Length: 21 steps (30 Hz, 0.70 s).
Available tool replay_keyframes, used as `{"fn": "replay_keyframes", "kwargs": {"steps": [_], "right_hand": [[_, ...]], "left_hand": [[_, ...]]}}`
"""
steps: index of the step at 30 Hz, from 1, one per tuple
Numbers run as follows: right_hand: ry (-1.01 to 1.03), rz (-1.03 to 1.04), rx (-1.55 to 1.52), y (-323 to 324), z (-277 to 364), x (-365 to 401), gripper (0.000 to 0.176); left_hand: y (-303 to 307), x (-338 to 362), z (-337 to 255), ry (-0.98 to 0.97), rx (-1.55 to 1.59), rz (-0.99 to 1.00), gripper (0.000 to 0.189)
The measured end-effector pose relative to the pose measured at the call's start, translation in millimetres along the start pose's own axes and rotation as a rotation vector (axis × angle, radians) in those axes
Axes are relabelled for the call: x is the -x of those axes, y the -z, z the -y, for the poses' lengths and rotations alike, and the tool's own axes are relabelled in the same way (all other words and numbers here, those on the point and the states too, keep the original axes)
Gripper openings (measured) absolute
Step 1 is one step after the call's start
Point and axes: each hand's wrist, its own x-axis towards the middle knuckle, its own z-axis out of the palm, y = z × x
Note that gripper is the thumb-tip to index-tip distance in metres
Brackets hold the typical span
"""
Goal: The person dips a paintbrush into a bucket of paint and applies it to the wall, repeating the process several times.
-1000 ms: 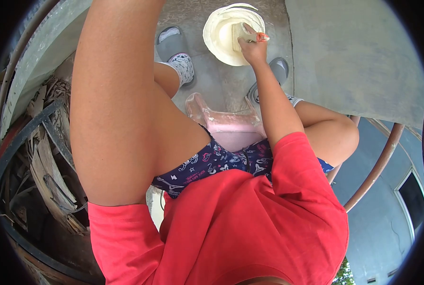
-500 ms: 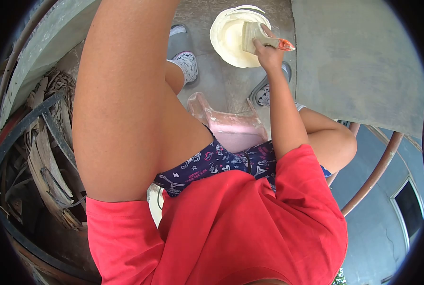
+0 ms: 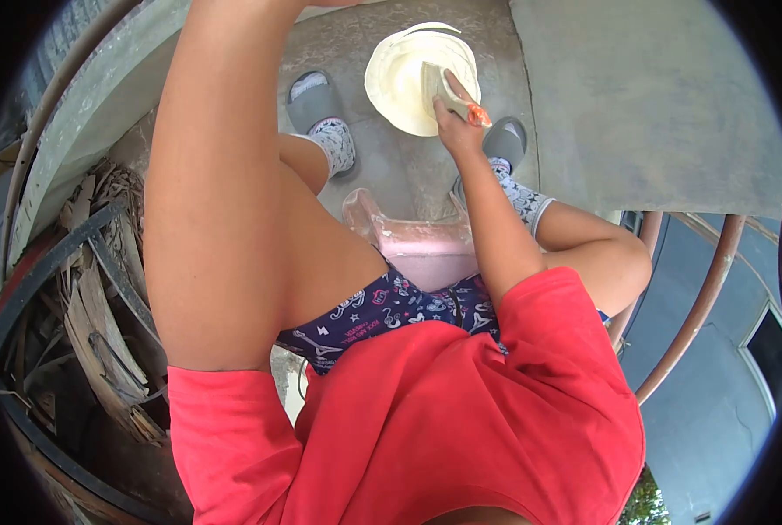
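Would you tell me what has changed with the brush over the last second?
The right hand tilted the paintbrush out to the right, then brought it back, bristles in the paint throughout. Its grip never loosened. The bucket, both feet and the raised left arm stayed put.

One head-worn camera looks steeply down (wide fisheye, dark rim), from near shirt to far bucket.
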Motion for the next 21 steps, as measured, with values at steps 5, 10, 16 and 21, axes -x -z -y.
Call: {"fn": "replay_keyframes", "kwargs": {"steps": [5, 10, 16, 21], "right_hand": [[-0.026, -0.061, -0.15, 11, 32, 4, 0.046], [0.017, 0.08, -0.115, 11, 25, 4, 0.046], [0.023, 0.078, -0.124, 11, 31, 1, 0.047], [-0.013, 0.003, -0.1, 9, 15, 7, 0.05]], "left_hand": [[18, -2, -12, 0.066, 0.157, 0.164, 0.054], [17, 0, -18, 0.108, 0.097, 0.064, 0.055], [12, -5, -13, 0.117, 0.066, 0.083, 0.056], [9, -3, -19, 0.094, 0.018, 0.059, 0.056]]}}
